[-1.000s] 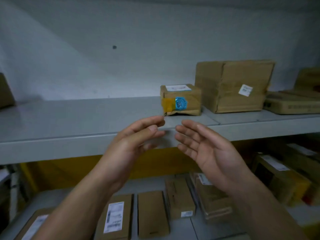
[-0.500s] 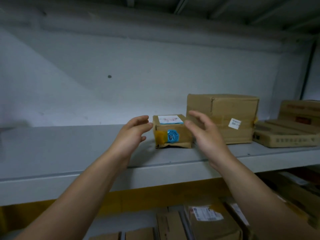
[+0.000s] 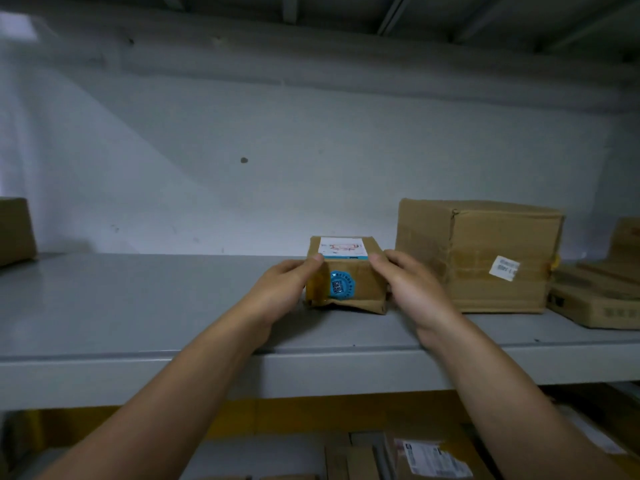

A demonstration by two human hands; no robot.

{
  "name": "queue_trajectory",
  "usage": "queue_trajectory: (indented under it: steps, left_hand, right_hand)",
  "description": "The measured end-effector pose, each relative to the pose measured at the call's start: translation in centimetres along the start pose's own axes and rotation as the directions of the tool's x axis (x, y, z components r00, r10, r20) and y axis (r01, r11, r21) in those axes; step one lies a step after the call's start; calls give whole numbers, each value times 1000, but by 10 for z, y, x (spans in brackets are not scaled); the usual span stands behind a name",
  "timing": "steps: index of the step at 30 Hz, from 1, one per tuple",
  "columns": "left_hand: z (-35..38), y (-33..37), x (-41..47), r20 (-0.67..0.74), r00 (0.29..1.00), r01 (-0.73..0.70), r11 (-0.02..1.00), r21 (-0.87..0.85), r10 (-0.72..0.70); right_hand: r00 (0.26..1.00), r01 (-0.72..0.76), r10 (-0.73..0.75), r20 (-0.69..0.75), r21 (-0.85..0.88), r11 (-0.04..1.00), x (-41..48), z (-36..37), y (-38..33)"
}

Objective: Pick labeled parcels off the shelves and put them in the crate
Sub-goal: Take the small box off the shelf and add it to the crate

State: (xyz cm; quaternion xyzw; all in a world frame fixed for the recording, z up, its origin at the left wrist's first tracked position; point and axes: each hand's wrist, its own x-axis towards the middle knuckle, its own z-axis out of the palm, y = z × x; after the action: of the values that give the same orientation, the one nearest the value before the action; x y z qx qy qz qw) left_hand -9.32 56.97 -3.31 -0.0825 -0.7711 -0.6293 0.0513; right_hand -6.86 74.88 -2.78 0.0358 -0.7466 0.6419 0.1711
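Note:
A small brown cardboard parcel stands on the grey shelf. It has a white label on top and a round blue sticker on its front face. My left hand presses against its left side, thumb on the top front edge. My right hand holds its right side the same way. The parcel rests on the shelf between both hands. No crate is in view.
A larger brown box with a small white label stands right beside the parcel. Flat boxes are stacked at the far right, another box at the far left. Labeled parcels lie on the lower shelf.
Both hands have moved forward and closed onto the sides of the small parcel. The view has risen and come closer to the shelf.

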Motion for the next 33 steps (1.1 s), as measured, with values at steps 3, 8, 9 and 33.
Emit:
queue_trajectory:
  steps: [3,8,9,33]
  left_hand:
    - [-12,1,-5,-56,998,0,998,-62,-4]
    - [-33,-5,-20,-120,992,-55,982,-183,33]
    - [-36,-7,-23,-129,991,-70,978,-196,45]
    - [-47,-22,-36,-118,961,-266,951,-155,250]
  right_hand:
    - [999,41,-43,27,58,997,-1,8,0]
    - [989,119,-132,63,169,978,-9,23,-1]
    - [987,131,-146,70,191,973,-10,25,0]
    - [981,133,-183,61,474,870,-14,30,16]
